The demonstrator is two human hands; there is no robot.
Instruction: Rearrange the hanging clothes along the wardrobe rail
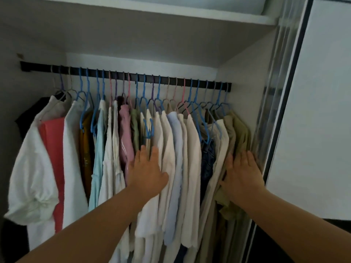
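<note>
A black wardrobe rail (45, 67) runs across the closet with several garments on blue, pink and purple hangers. My left hand (147, 170) lies flat, fingers apart, pushed between a pink garment (125, 133) and several cream shirts (167, 149). My right hand (242, 174) rests flat on the olive-green garment (240, 133) at the rail's right end, next to the wardrobe's side wall. Neither hand grips a hanger. A light blue shirt (174, 168) and dark denim (208, 160) hang between my hands.
At the left hang a white top (32, 168), a coral garment (54, 141), a mustard piece (85, 149) and a pale aqua shirt (98, 149). A shelf (171, 8) sits above the rail. The sliding door frame (281, 111) stands at the right.
</note>
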